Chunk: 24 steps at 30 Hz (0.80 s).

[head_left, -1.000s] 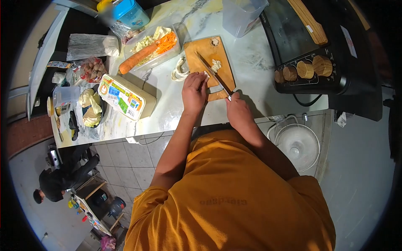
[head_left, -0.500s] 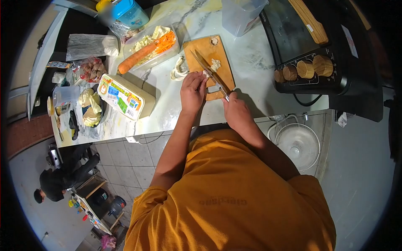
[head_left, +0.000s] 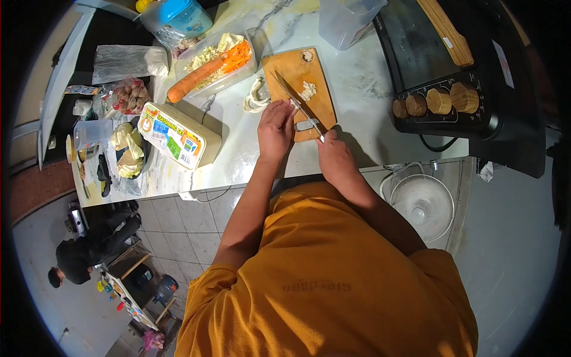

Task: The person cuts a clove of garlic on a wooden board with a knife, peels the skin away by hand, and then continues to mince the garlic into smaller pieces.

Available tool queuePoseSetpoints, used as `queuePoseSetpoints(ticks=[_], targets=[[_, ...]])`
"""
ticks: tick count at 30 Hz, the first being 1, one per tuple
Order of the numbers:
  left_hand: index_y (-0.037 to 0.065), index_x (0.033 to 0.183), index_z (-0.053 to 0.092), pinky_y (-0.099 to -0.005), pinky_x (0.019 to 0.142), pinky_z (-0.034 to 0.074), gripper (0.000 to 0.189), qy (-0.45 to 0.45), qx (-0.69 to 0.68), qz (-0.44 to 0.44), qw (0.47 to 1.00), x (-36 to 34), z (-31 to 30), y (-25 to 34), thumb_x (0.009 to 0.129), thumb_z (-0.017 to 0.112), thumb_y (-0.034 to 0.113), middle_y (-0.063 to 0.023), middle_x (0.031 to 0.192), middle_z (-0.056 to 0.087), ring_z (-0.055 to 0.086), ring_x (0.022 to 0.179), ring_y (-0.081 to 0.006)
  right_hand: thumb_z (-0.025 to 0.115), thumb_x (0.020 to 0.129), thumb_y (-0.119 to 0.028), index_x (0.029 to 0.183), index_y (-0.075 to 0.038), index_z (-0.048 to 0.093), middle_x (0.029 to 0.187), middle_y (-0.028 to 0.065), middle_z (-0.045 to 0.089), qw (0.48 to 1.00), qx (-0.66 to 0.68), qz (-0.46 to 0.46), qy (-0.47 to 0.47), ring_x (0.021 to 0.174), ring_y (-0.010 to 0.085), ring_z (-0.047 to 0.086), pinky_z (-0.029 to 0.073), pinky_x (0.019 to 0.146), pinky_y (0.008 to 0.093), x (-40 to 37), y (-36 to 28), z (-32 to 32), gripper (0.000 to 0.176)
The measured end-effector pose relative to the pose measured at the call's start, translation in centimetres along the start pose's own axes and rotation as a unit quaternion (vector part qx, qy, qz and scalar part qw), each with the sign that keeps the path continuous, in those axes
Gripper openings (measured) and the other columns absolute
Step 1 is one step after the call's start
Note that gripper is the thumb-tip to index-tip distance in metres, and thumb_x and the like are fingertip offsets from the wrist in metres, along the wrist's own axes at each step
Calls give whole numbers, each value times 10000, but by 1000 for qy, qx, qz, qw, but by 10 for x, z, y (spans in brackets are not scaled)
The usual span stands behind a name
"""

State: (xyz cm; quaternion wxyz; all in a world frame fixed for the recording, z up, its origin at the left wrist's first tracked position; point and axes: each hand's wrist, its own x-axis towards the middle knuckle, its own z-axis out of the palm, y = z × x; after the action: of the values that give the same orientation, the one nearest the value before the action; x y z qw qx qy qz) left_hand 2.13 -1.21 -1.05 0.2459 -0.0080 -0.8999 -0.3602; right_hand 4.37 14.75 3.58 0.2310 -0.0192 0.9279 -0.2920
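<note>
A wooden cutting board (head_left: 318, 71) lies on the marble-patterned counter. My right hand (head_left: 337, 156) is closed around the handle of a kitchen knife (head_left: 289, 89), whose blade slants across the board toward its far left. Beside the blade, the bent fingers of my left hand (head_left: 275, 128) pinch a small pale piece of food (head_left: 294, 103), mostly hidden by the fingertips. Finely chopped pale bits (head_left: 308, 91) are heaped right of the blade. Another pale clump (head_left: 307, 56) sits at the board's far corner. Curved whitish slices (head_left: 256, 97) lie left of the board.
A clear container (head_left: 253, 66) holds shredded vegetables, with a whole carrot (head_left: 196, 81) across it. A seasoning box (head_left: 178, 135) stands nearer me. Cabbage (head_left: 128, 150) is further left. A black oven (head_left: 440, 128) with wooden knobs flanks the right. Someone in black (head_left: 77, 260) is behind, lower left.
The knife handle and both hands stay nearly in place, with the blade shifted slightly at the pinched piece. The whole view has moved a little.
</note>
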Motion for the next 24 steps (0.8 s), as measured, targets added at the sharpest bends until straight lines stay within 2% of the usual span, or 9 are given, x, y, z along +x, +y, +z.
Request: queuePoseSetpoints(ticks=[9, 21, 24], targets=[[3, 918, 702, -366, 857, 517, 124, -4, -7, -8, 1000, 1, -1, 0, 796, 694, 17, -127, 991, 696, 628, 994, -312, 470, 976, -250, 995, 36, 428, 829, 290, 626, 1000, -10, -8, -9, 816, 475, 609, 479, 713, 536, 4, -2, 2, 290], [21, 927, 699, -355, 847, 527, 135, 9, -4, -2, 1000, -2, 3, -1, 794, 718, 34, -117, 962, 700, 643, 1005, -278, 478, 970, -235, 974, 47, 432, 777, 292, 623, 999, -5, -41, 15, 773, 483, 610, 481, 701, 542, 14, 5, 6, 286], [8, 905, 693, -369, 871, 512, 109, -1, -14, -14, 1000, 0, 0, 0, 797, 697, 25, -120, 982, 695, 627, 1006, -303, 475, 971, -237, 981, 48, 432, 782, 295, 623, 999, -13, -46, 22, 777, 482, 611, 481, 702, 540, 11, 10, 4, 288]])
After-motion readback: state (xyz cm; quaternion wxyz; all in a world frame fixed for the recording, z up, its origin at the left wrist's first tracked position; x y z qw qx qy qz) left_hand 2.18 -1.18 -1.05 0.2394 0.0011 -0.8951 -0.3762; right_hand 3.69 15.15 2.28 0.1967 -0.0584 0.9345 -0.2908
